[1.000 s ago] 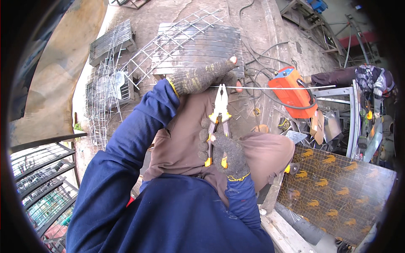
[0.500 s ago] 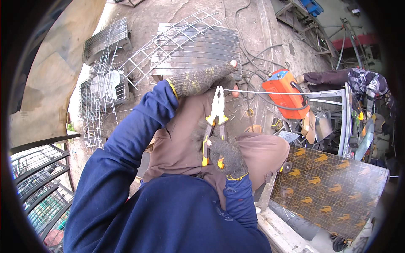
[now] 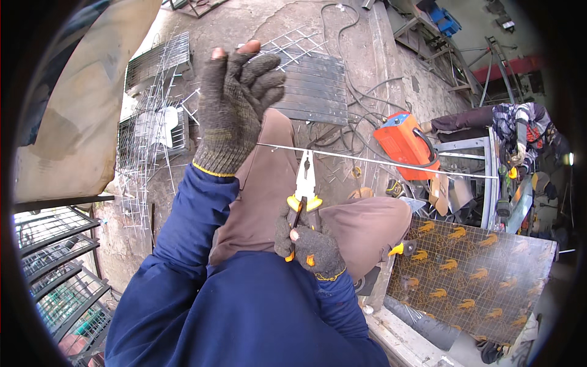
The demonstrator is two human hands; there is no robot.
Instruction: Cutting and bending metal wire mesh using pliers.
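Over the lap, in front of the brown trousers (image 3: pixel 367 226), holds pliers (image 3: pixel 305 180) in the gloved right hand (image 3: pixel 315 252), with fingers and palm closed firmly around the black, yellow-trimmed handles. Points their pale nose away from the body, toward the top of the view, with the long axis nearly upright there and the handle ends toward the belly. Has the handles near each other and the jaws narrow. Right at the tips, has a thin pale rod (image 3: pixel 397 163) lying crosswise, close to square with the pliers; cannot tell whether nipped in the jaws or merely touching. Points one rod end left, over the thigh near the left wrist, and the other far right, slightly lower in the view, passing in front of an orange machine (image 3: pixel 405 147). Holds the gloved left hand (image 3: pixel 232 113) up, well apart from the pliers, empty and wide, with the fingers slightly bent. Faces a slatted metal table (image 3: pixel 312 95) with wire mesh (image 3: pixel 299 44) across the far part, partly hidden behind the left hand.
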